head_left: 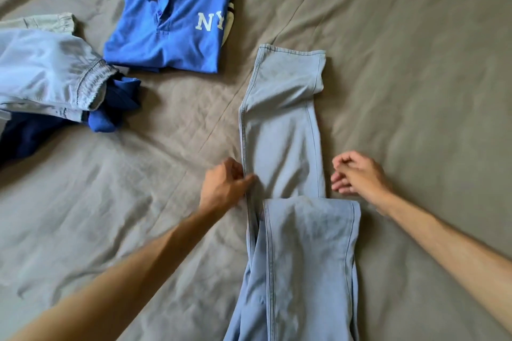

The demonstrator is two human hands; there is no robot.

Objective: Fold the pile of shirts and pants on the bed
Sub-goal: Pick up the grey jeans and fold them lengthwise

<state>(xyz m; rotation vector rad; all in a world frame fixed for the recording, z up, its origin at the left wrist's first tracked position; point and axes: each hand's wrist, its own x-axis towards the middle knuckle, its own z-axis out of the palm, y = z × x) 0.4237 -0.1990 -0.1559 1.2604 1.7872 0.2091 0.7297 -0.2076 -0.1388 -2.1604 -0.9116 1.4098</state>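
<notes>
Head view: one pair of light-blue jeans [285, 147] laid lengthwise right of centre on the bed [415, 36], near end folded up over the legs. One folded blue polo [169, 25] far left of centre, lettered "NY", on top of a pale garment peeking out at its right edge. At the left edge, one unfolded pile [50, 83]: pale pants over dark-blue clothes.

Two hands. Left hand [224, 188] at the jeans' left seam, fingers pinching the edge. Right hand [357, 174] just beside the right seam, fingers loosely curled, holding nothing.
</notes>
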